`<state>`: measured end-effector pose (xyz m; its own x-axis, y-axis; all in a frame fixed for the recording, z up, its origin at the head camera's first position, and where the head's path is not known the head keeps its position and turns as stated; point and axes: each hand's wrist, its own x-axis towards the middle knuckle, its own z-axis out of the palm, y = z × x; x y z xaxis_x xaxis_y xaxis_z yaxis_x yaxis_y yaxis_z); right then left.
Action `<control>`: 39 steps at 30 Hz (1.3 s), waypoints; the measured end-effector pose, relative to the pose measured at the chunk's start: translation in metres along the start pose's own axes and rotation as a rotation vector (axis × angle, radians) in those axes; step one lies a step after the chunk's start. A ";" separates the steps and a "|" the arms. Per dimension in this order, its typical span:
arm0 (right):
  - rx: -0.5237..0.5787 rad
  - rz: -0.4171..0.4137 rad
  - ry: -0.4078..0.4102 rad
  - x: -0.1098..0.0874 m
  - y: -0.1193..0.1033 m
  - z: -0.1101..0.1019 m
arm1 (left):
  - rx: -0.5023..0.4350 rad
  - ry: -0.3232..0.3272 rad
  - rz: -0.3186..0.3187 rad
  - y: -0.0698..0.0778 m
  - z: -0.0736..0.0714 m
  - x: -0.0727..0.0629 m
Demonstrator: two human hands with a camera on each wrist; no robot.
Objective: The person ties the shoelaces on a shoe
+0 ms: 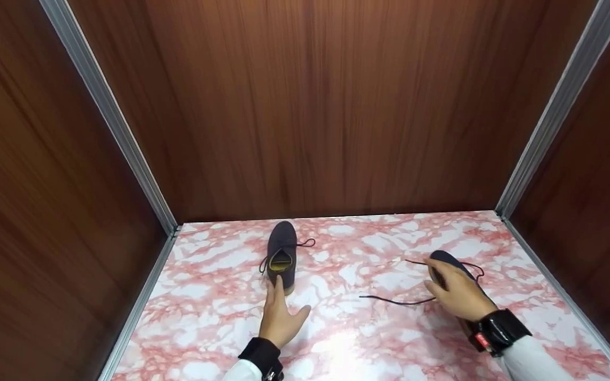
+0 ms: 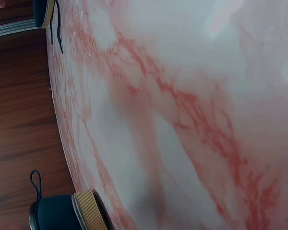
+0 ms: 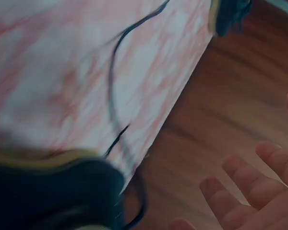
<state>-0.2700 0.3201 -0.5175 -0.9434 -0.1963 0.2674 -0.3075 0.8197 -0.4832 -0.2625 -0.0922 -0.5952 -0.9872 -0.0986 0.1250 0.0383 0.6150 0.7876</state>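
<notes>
A dark navy lace-up shoe [image 1: 284, 244] with a yellow insole stands upright at the left, toe toward the back wall, its lace looped at the side. My left hand [image 1: 279, 321] reaches to its heel, fingers extended and thumb spread. Over the second navy shoe [image 1: 444, 257] on the right hovers my right hand [image 1: 458, 292], hiding much of it in the head view. In the right wrist view its fingers [image 3: 237, 203] are spread and slightly bent, holding nothing. A loose lace [image 1: 397, 302] from this shoe trails left across the surface.
Both shoes sit on a red-and-white marbled tabletop [image 1: 337, 328]. Brown wood-grain panels [image 1: 337, 116] enclose it at the back and both sides. Grey metal rails [image 1: 146, 174] run along the corners and side edges.
</notes>
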 end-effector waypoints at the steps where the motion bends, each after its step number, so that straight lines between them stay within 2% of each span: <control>1: -0.010 0.010 -0.002 -0.002 0.006 -0.003 | 0.006 -0.002 0.006 0.001 0.000 -0.002; 5: -0.040 0.035 -0.017 -0.008 0.027 -0.013 | 0.034 0.003 0.048 0.002 0.002 -0.008; 14: -0.025 0.112 -0.106 -0.021 0.067 -0.028 | 0.057 -0.063 0.103 0.005 0.009 -0.017; 21: -0.023 0.214 -0.245 -0.030 0.095 -0.030 | 0.079 -0.052 0.147 0.010 0.015 -0.019; 24: -0.033 0.243 -0.273 -0.031 0.103 -0.029 | 0.073 -0.062 0.155 0.012 0.017 -0.020; 31: -0.038 0.288 -0.261 -0.028 0.112 -0.028 | 0.032 -0.121 0.133 0.013 0.020 -0.019; 39: -0.045 0.257 -0.182 -0.028 0.115 -0.024 | 0.012 -0.187 0.106 0.013 0.024 -0.021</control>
<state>-0.2763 0.4325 -0.5607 -0.9975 -0.0693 -0.0141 -0.0542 0.8772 -0.4771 -0.2451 -0.0633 -0.6018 -0.9893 0.1134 0.0920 0.1430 0.6239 0.7683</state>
